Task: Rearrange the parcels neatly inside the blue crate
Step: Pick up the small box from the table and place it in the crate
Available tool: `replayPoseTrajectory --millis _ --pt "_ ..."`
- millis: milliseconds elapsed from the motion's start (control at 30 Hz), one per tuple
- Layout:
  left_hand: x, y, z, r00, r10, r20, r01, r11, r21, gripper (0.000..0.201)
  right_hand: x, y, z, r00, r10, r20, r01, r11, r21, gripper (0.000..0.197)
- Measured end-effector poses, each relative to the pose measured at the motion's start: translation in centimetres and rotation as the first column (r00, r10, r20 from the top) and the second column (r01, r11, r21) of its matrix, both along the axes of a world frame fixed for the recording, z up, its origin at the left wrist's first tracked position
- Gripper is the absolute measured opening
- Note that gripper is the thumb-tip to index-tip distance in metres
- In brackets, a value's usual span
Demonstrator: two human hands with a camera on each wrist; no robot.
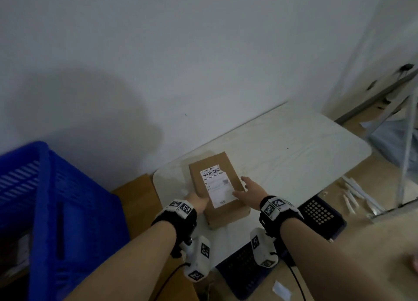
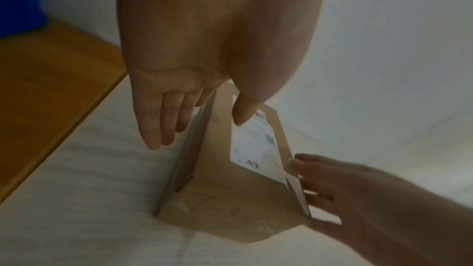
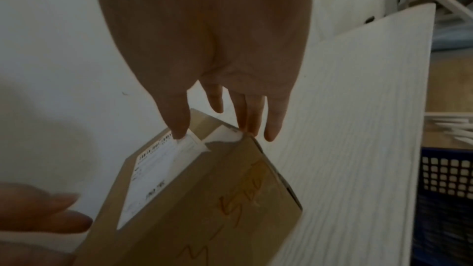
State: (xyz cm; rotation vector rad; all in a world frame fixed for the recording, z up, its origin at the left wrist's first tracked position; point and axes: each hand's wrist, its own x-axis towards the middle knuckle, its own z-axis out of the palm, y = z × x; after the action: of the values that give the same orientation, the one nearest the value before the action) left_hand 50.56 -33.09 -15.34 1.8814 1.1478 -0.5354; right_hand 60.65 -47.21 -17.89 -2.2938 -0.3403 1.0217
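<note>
A brown cardboard parcel [image 1: 222, 210] with a white barcode label lies flat on the white table [image 1: 294, 146]. My left hand [image 1: 198, 202] is at its near left corner: straight fingers [image 2: 156, 128] run down the left side and the thumb rests on top by the label. My right hand [image 1: 243, 187] is at the right edge, with its thumb on the label and its straight fingers [image 3: 271, 128] along the right side. Orange writing marks the parcel's [image 3: 217, 209] right side. The blue crate [image 1: 56, 199] stands tilted at the far left; what it holds is hidden.
A brown board [image 1: 133, 187] lies between the blue crate and the table. A dark perforated crate [image 1: 321, 214] sits under the table's near right edge. White sticks [image 1: 357, 192] lie on the floor, and a metal frame [image 1: 407, 142] stands at the right. A white wall runs behind.
</note>
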Motion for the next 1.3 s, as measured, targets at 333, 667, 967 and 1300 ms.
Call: replayPoseTrajectory --millis 333,667,967,1300 --pt "-0.4 0.0 -1.4 0.97 0.213 0.115 -0.179 0.951 -0.251 0.056 0.1 0.1 -0.4 0.976 -0.149 -0.158 0.172 0.975 0.138 0.065" --pt "-1.9 2.6 8.4 0.843 0.255 0.473 -0.13 0.951 -0.281 0.045 -2.2 0.1 12.4 0.952 -0.299 -0.068 0.3 0.862 0.409 0.052" --pt "-13.1 8.0 21.4 0.636 0.126 0.761 -0.045 0.991 -0.126 0.051 -13.2 4.7 24.1 0.966 -0.252 0.046 0.174 0.778 0.604 0.056" --pt "-34.2 15.1 26.7 0.521 0.076 0.85 -0.173 0.985 0.018 0.076 -29.0 14.2 26.9 0.998 -0.04 0.053 -0.008 0.722 0.691 0.075"
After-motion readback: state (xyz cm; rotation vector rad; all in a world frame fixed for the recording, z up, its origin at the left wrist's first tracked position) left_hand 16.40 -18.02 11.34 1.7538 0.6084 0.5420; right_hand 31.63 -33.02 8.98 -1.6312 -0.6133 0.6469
